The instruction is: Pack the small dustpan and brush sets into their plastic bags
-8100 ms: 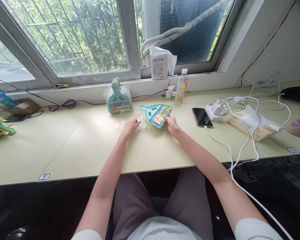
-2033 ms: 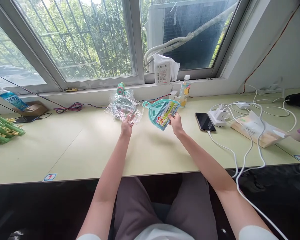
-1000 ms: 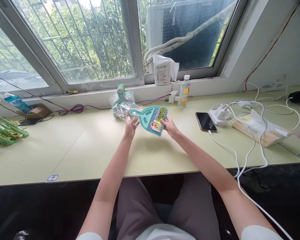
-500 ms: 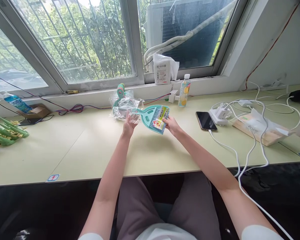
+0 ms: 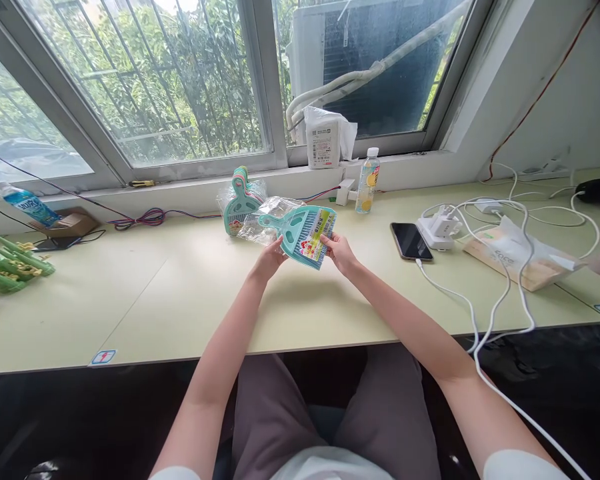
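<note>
We have the turquoise dustpan set [image 5: 299, 235] between both hands, seemingly raised over the desk [image 5: 195, 293], its shadow falling on the near side of the grips. Our left grip [image 5: 270, 260] is clamped on the pan's edge below the handle; our right grip [image 5: 341, 253] pinches the opposite end, at the label [image 5: 320, 235] and bristles. If we squeezed there, the label could crease or bristles splay; if the right fingers loosened, the pan might swing down from the left grip alone.

Clear plastic film [image 5: 260, 227] lies just beyond the left grip, by the handle; whether it wraps the handle or only sits behind it, we cannot tell. Were it caught, a pull could tear it or drag it into the wrapped dustpan stack [image 5: 241, 200] beyond, tipping that over. A wide swing past the right grip might knock the bottle [image 5: 367, 185].
</note>
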`<state>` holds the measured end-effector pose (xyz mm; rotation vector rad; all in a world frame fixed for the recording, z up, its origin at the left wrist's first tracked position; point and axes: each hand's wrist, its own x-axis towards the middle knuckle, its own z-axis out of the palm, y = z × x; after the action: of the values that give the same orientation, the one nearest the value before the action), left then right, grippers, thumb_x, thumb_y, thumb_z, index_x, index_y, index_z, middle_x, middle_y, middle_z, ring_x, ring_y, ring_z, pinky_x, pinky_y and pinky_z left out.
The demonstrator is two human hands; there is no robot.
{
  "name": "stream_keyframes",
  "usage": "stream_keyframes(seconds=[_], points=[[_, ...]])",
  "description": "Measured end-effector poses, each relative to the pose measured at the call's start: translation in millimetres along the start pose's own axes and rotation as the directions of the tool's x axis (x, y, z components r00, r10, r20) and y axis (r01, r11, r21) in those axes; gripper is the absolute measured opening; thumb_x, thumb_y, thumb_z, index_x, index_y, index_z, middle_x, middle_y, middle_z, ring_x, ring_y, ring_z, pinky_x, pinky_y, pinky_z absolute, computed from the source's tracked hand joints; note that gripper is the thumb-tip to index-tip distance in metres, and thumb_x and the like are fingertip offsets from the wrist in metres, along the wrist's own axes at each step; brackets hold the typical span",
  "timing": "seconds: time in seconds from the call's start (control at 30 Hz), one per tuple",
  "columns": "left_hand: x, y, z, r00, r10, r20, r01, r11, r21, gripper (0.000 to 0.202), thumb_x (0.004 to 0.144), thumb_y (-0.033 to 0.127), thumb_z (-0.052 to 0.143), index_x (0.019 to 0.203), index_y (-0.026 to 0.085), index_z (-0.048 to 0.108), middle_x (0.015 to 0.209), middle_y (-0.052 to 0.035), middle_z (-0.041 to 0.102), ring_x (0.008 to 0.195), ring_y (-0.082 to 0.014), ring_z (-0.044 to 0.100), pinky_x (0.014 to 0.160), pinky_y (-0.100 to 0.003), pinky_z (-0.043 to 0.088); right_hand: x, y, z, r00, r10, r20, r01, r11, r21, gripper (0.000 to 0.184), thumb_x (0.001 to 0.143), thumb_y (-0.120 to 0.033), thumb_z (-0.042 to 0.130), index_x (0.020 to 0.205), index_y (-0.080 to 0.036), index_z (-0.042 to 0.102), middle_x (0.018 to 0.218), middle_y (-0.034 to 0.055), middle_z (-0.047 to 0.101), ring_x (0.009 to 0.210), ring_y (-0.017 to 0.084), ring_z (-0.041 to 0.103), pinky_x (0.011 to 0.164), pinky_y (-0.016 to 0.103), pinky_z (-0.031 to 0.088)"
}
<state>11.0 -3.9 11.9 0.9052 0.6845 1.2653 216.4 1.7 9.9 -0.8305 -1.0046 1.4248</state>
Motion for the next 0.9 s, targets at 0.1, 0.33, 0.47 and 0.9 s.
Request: stream_keyframes(seconds=[0.1,0.33,0.47,0.9], points=[[-1.7,-4.3,5.1,0.998,-0.027,0.062,0.023,0.998,0.054,0.036,0.082,0.032,0.069,0.115,0.020,0.064,0.108,-0.0049,0.071,0.103,-0.0210,0.065,0.096,-0.036,0.048,-0.7,3.5,2.0,0.998,-0.063,-0.010,0.064,0.998,0.015,0.018,0.082,-0.030,0.068,0.094,-0.020,0.061,0.104,0.0071,0.073,0.097,0.023,0.070,0.088,0.043,0.058],[-5.9,-17.7,23.0,0.993,-0.063,0.095,0.058,0.997,0.056,0.047,0.079,0.034,0.072,0.120,0.015,0.062,0.119,-0.0111,0.067,0.120,-0.0280,0.058,0.108,-0.044,0.040,-3.8,9.4,6.7,0.982,-0.179,-0.051,0.179,0.984,-0.005,0.030,0.078,-0.041,0.070,0.097,-0.021,0.058,0.108,0.0071,0.071,0.105,0.024,0.066,0.090,0.042,0.057],[-8.9,-22.9,35.5,0.991,0.133,0.010,-0.132,0.991,-0.018,0.065,0.073,0.029,0.079,0.132,0.021,0.053,0.118,-0.0074,0.068,0.123,-0.0259,0.057,0.110,-0.042,0.040,-8.2,8.2,11.5,0.986,-0.156,-0.058,0.154,0.987,-0.034,0.031,0.078,-0.043,0.068,0.098,-0.022,0.057,0.105,0.0067,0.071,0.105,0.023,0.066,0.088,0.041,0.057],[-3.2,-16.6,33.2,0.975,0.160,-0.156,-0.166,0.986,-0.026,0.071,0.064,0.013,0.080,0.130,0.018,0.053,0.114,-0.0085,0.070,0.115,-0.0289,0.062,0.107,-0.046,0.044,-7.0,-6.6,5.5,0.977,-0.110,0.181,0.117,0.993,-0.028,0.029,0.088,-0.042,0.047,0.102,-0.022,0.062,0.103,0.0066,0.072,0.103,0.024,0.064,0.087,0.042,0.056]])
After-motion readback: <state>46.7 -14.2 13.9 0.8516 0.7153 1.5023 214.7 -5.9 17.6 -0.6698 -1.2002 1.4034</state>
